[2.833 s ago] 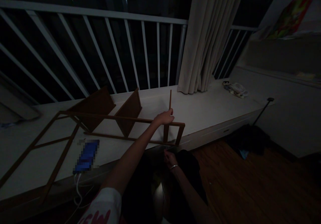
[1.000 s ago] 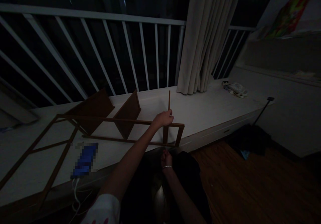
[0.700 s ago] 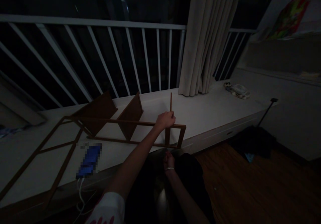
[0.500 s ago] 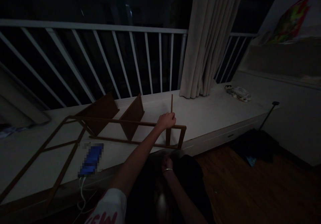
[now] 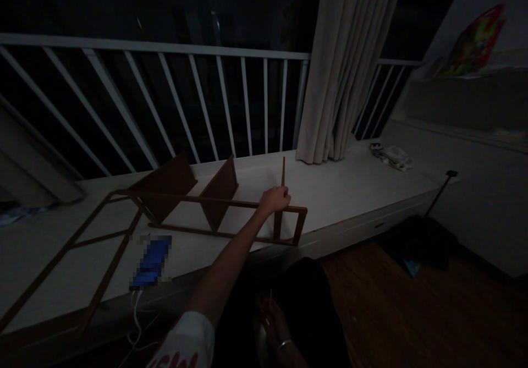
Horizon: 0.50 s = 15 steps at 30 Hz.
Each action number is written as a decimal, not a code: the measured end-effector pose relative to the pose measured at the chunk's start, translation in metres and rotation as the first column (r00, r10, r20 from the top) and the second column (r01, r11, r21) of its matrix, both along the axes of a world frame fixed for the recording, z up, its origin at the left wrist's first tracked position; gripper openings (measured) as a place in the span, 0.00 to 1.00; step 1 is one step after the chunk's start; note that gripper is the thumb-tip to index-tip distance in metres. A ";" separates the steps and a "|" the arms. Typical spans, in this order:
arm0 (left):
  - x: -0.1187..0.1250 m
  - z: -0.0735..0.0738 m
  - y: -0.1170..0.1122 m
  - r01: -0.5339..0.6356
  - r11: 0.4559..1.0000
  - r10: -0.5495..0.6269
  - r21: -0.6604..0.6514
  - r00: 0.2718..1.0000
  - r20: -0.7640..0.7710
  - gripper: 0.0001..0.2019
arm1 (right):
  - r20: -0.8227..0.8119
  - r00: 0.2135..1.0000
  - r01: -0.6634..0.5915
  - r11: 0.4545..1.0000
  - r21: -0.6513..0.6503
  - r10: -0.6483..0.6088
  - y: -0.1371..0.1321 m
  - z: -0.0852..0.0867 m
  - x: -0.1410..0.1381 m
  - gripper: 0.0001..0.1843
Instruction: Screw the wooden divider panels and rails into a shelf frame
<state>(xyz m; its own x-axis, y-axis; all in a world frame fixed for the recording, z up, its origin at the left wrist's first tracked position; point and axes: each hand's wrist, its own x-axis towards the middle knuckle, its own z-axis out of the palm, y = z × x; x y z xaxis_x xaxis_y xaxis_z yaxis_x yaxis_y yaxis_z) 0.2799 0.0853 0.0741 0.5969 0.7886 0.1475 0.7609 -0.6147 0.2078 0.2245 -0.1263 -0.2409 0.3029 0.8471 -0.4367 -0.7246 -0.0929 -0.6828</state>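
A brown wooden shelf rack (image 5: 243, 203) lies on its side on the white window ledge, its shelf boards standing up from the frame. My left hand (image 5: 274, 198) is closed around the upper rail near the rack's right end, beside a narrow upright board (image 5: 284, 171). Low over my lap, my right hand (image 5: 274, 318) is closed on a thin metal rod (image 5: 271, 293) whose tip points up. Dim light hides most of that rod, and I cannot tell its kind.
A blue, pixelated phone-like item (image 5: 152, 262) with a white cable (image 5: 137, 318) lies left on the ledge (image 5: 330, 197). White railings (image 5: 243, 104) and a curtain (image 5: 330, 71) stand behind. Cloth (image 5: 394, 156) lies right; a dark heap (image 5: 424, 241) rests on the wooden floor.
My right hand has moved down, away from the rack's lower edge toward my lap, and the thin metal rod now shows in it. My left hand keeps its hold on the rack.
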 end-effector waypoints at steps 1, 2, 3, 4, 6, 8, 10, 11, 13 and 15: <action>0.000 0.001 -0.001 -0.008 1.000 0.008 -0.006 1.000 0.000 0.14 | -0.008 1.000 -0.006 1.000 -0.008 0.006 -0.003 0.005 0.002 0.20; -0.001 0.002 -0.001 -0.016 1.000 0.016 -0.011 1.000 0.000 0.14 | -0.002 1.000 0.001 1.000 0.020 -0.001 -0.003 0.015 0.005 0.21; -0.001 0.003 -0.002 -0.023 1.000 0.023 -0.017 1.000 0.001 0.14 | 0.025 1.000 0.017 0.998 0.054 -0.019 0.000 0.028 0.011 0.24; -0.001 0.003 -0.002 -0.027 0.999 0.027 -0.024 1.000 0.003 0.14 | 0.068 0.997 0.022 0.996 0.089 -0.028 0.006 0.046 0.017 0.26; -0.001 0.005 -0.002 -0.028 0.999 0.028 -0.035 1.000 0.014 0.14 | 0.175 0.984 0.008 0.986 0.169 -0.038 0.022 0.088 0.035 0.23; -0.001 0.006 -0.001 -0.021 0.999 0.023 -0.039 0.999 0.038 0.14 | 0.269 0.961 -0.010 0.964 0.266 -0.064 0.039 0.134 0.056 0.13; -0.001 0.006 0.001 -0.011 0.999 0.014 -0.041 0.997 0.071 0.15 | 0.338 0.940 -0.070 0.937 0.342 -0.053 0.055 0.179 0.077 0.11; -0.001 0.006 0.002 -0.008 0.999 0.011 -0.041 0.996 0.087 0.15 | 0.369 0.928 -0.099 0.921 0.378 -0.052 0.063 0.199 0.088 0.11; -0.002 0.005 0.004 -0.008 0.999 0.013 -0.048 0.993 0.113 0.16 | 0.407 0.908 -0.098 0.899 0.427 -0.095 0.078 0.236 0.107 0.10; -0.003 0.005 0.007 -0.014 0.998 0.022 -0.062 0.991 0.134 0.16 | 0.446 0.884 -0.096 0.879 0.466 -0.140 0.096 0.268 0.123 0.11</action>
